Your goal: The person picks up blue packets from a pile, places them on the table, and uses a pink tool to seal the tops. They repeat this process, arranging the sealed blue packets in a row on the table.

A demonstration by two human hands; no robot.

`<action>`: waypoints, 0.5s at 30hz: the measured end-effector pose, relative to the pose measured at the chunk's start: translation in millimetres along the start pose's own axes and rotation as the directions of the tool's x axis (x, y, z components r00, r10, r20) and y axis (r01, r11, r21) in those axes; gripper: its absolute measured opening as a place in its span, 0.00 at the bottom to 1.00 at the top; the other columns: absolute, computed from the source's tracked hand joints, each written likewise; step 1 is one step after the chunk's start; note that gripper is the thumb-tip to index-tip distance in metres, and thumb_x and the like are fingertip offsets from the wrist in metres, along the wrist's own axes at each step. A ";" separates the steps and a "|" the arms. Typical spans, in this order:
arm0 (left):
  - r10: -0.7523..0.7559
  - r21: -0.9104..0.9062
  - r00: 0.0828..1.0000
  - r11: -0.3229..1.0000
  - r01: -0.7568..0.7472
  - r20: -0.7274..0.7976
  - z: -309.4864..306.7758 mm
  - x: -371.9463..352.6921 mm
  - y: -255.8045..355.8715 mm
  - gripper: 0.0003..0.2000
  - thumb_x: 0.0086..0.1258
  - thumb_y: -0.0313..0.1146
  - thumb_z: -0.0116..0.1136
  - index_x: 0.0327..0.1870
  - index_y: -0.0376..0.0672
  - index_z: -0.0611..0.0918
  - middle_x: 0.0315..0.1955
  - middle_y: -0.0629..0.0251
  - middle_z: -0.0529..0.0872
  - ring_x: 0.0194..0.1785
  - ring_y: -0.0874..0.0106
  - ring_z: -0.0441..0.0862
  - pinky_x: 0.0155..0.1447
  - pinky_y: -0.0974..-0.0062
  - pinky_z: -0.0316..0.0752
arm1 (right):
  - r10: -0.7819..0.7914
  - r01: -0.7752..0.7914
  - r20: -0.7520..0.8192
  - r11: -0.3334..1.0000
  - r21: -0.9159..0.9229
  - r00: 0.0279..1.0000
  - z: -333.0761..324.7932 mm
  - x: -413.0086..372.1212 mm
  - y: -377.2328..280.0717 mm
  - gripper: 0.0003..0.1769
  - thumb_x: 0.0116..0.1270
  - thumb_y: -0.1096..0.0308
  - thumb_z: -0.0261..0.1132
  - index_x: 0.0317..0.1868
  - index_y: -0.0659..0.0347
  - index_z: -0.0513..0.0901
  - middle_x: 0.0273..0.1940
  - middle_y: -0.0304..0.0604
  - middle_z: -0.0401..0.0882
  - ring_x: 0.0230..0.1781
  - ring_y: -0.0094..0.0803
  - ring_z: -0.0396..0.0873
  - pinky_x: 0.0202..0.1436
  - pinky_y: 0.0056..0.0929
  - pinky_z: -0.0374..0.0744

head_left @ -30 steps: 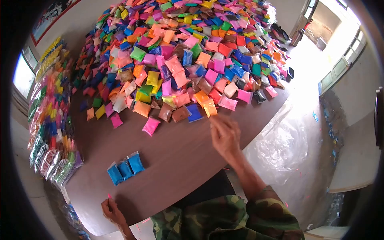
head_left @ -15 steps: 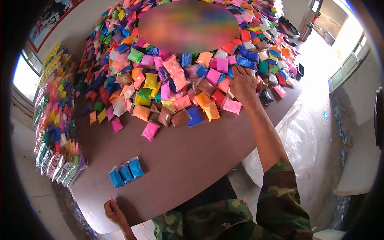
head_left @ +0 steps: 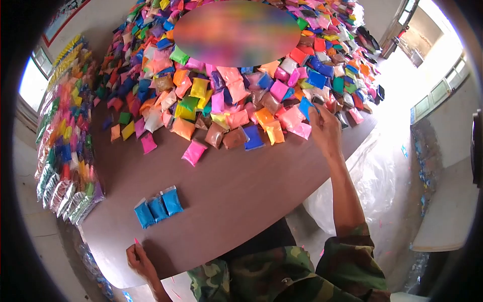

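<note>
Brown table (head_left: 241, 191), packet heap (head_left: 201, 95), right hand (head_left: 326, 130) grip on blue packet (head_left: 305, 107).

Bare table (head_left: 241, 186) before packet heap (head_left: 226, 95)

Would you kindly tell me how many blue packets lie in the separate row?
3 blue packets side by side on the bare table: left, middle, right; none hidden.

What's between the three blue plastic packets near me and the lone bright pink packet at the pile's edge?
Nothing: in the head view, only bare brown tabletop separates the three blue plastic packets from the bright pink packet.
</note>
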State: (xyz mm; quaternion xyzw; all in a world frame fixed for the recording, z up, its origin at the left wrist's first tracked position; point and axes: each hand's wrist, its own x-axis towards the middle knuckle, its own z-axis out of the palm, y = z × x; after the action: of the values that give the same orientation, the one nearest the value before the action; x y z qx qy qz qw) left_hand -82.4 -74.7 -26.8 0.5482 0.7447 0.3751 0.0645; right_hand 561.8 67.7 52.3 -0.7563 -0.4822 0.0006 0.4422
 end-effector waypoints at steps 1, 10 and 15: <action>-0.005 -0.011 1.000 1.000 0.005 0.000 0.7 0.3 0.9 0.11 0.87 0.35 0.61 0.47 0.34 0.85 0.36 0.62 0.86 0.36 0.72 0.81 0.40 0.71 0.77 | 0.058 -0.061 0.037 0.995 0.082 0.998 0.2 -7.7 4.8 0.21 0.87 0.51 0.64 0.57 0.63 0.90 0.36 0.46 0.93 0.34 0.36 0.91 0.42 0.35 0.84; -0.026 -0.067 1.000 0.997 0.025 -0.010 4.2 -2.4 -3.6 0.09 0.86 0.34 0.64 0.47 0.36 0.86 0.34 0.68 0.84 0.35 0.78 0.78 0.41 0.74 0.75 | -0.014 -0.072 0.320 0.964 0.256 0.947 5.6 -97.8 -49.3 0.14 0.85 0.62 0.67 0.56 0.65 0.90 0.42 0.44 0.94 0.42 0.36 0.94 0.38 0.32 0.82; -0.057 -0.076 0.996 0.996 0.052 -0.073 3.4 -2.5 20.9 0.07 0.83 0.33 0.68 0.45 0.38 0.88 0.30 0.70 0.85 0.32 0.80 0.76 0.37 0.76 0.71 | -0.522 0.527 0.325 0.846 0.082 0.788 27.0 -171.1 -92.8 0.17 0.77 0.72 0.71 0.63 0.63 0.89 0.57 0.50 0.92 0.57 0.48 0.90 0.59 0.44 0.84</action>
State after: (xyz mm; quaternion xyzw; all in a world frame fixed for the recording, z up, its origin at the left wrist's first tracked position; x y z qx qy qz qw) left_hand -63.7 -72.7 -16.9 0.5104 0.7469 0.4208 0.0669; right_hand 391.0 -25.8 25.2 -0.5843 -0.7408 0.0032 0.3314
